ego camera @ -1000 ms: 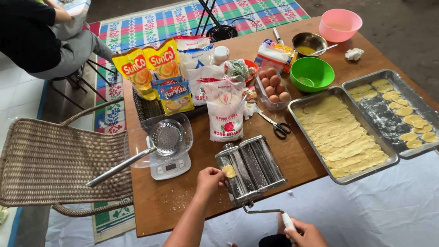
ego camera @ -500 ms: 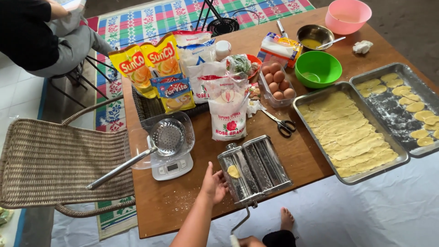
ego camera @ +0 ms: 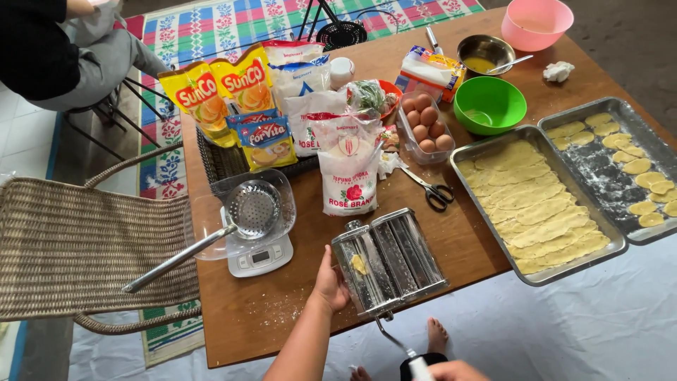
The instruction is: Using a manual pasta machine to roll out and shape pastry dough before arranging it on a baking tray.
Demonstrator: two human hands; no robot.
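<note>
The left hand (ego camera: 330,283) presses flat against the left end of a metal pasta machine (ego camera: 388,262), fingers wrapped on its side, steadying it at the near edge of the wooden table (ego camera: 282,317). A small piece of yellow dough (ego camera: 360,264) sits in the rollers just to the right of that hand. The right hand (ego camera: 451,371) shows only partly at the bottom edge of the view; it is closed around the white grip of the crank handle (ego camera: 402,347), which runs from the machine's near side down towards it.

Just left of the left hand, and a little farther away, stands a white kitchen scale (ego camera: 261,257) carrying a clear bowl (ego camera: 204,226) with a metal strainer (ego camera: 252,209) resting in it, its long handle pointing toward the wicker chair (ego camera: 70,247). Beyond the machine stands a bag of flour (ego camera: 348,173), with more bags and yellow pouches of oil (ego camera: 218,88) behind it. Scissors (ego camera: 434,190) lie to the right of the flour, near a clear box of eggs (ego camera: 423,123) and a green bowl (ego camera: 489,104). Well to the right of both hands, a metal tray (ego camera: 493,233) holds flattened strips of dough, and a second tray (ego camera: 596,176) beside it holds small dough rounds. A pink bowl (ego camera: 537,22) sits at the far corner. Another person's legs (ego camera: 106,56) show at the upper left.
</note>
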